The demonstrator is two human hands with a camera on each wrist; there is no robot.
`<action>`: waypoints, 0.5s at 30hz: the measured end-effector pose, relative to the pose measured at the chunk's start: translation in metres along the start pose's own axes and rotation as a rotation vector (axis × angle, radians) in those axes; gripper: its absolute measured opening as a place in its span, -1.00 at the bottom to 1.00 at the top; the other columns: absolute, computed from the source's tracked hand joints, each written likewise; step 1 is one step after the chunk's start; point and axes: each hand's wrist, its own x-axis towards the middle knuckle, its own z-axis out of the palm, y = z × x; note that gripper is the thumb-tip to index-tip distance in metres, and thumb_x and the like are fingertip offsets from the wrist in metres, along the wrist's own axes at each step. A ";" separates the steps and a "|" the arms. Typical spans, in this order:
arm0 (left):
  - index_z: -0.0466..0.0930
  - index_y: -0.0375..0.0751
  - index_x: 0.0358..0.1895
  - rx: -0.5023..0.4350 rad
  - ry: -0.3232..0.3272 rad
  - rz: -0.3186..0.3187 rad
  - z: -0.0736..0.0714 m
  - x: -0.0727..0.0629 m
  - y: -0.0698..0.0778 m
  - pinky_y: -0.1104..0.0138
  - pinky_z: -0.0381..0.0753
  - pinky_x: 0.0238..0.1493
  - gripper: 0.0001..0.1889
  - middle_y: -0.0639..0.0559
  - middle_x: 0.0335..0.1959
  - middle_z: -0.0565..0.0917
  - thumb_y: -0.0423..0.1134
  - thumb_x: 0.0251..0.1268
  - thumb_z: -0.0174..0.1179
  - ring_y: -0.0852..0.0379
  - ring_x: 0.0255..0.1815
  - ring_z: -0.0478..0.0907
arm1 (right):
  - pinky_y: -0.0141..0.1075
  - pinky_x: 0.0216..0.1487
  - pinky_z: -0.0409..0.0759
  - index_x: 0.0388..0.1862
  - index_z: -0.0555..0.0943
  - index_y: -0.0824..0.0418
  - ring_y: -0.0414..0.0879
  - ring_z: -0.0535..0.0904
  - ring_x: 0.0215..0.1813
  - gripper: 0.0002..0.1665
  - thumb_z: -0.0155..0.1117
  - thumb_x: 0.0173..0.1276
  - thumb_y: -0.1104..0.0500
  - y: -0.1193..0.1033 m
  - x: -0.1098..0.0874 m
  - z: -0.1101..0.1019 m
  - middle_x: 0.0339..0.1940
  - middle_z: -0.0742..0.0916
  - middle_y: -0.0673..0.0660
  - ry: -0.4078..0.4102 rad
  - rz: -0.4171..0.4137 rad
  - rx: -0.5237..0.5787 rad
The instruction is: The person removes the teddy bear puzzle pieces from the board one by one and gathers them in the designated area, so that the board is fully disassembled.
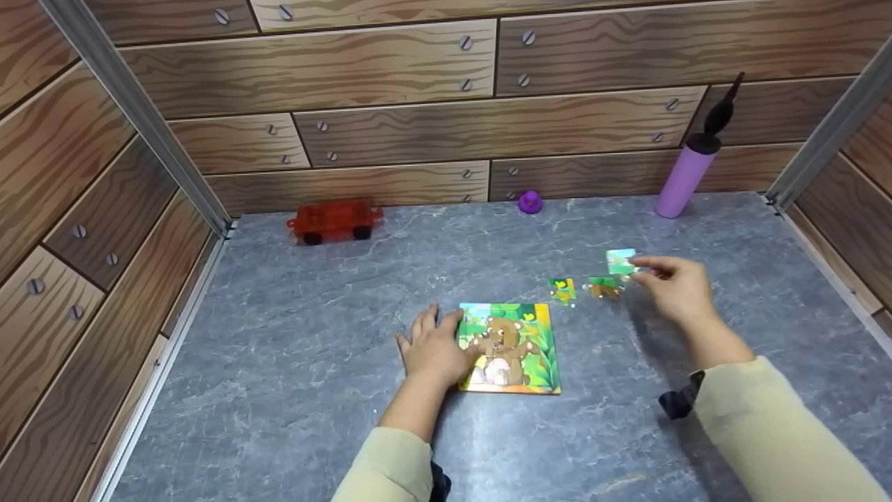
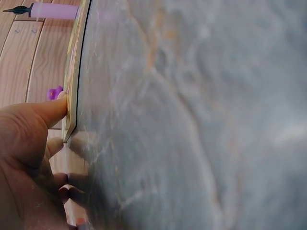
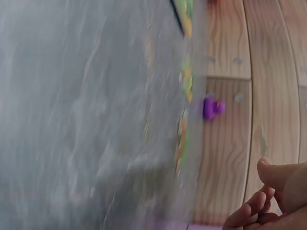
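A square bear jigsaw puzzle (image 1: 512, 345) lies flat on the grey tabletop. At its left side my left hand (image 1: 435, 348) rests with spread fingers, the thumb (image 2: 55, 111) lying on the board's edge. Between the thumb and fingers of my right hand (image 1: 679, 289) is a pale green and blue puzzle piece (image 1: 620, 261), pinched and held up off the table, as the right wrist view also shows. Two loose pieces lie below and left of it: one with yellow and green (image 1: 562, 290), another with brown and green (image 1: 604, 286).
Along the back wall stand a red translucent toy wagon (image 1: 333, 220), a small purple rubber duck (image 1: 529, 202) and an upright lilac hand pump (image 1: 686, 178) with a black nozzle. Wood-patterned panels (image 1: 390, 132) enclose the tabletop at the back and sides.
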 end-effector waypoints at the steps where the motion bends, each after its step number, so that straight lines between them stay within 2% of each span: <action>1: 0.48 0.13 0.54 0.000 0.000 0.000 0.000 0.000 0.000 -0.44 -0.19 0.57 -0.29 -0.18 0.70 0.17 0.20 0.37 0.37 -0.24 0.71 0.01 | -0.56 -0.33 0.50 0.14 0.75 0.41 -0.29 0.49 -0.24 -0.67 0.42 0.44 0.34 0.004 0.001 -0.002 -0.19 0.74 0.23 0.000 0.003 -0.012; 7: 0.47 0.13 0.55 -0.002 -0.007 -0.001 -0.002 -0.001 0.000 -0.44 -0.19 0.57 -0.28 -0.17 0.70 0.17 0.21 0.36 0.37 -0.24 0.71 0.01 | -0.59 -0.30 0.52 0.17 0.74 0.41 -0.29 0.52 -0.19 -0.67 0.38 0.46 0.34 0.027 0.008 -0.010 0.01 0.77 0.43 -0.022 0.031 -0.069; 12: 0.45 0.13 0.57 0.007 -0.015 0.000 -0.002 -0.001 0.000 -0.43 -0.19 0.58 -0.26 -0.16 0.71 0.15 0.21 0.37 0.36 -0.24 0.71 0.01 | -0.58 -0.26 0.49 0.23 0.69 0.42 -0.27 0.52 -0.14 -0.62 0.35 0.50 0.30 0.041 0.011 -0.013 0.14 0.74 0.46 -0.054 0.096 -0.084; 15: 0.47 0.13 0.55 -0.003 -0.006 0.005 -0.002 -0.001 -0.001 -0.43 -0.17 0.58 -0.27 -0.17 0.70 0.17 0.21 0.36 0.37 -0.24 0.70 0.03 | -0.56 -0.23 0.48 0.28 0.67 0.41 -0.19 0.53 -0.08 -0.59 0.33 0.52 0.28 0.045 0.012 -0.014 0.19 0.72 0.44 -0.067 0.157 -0.069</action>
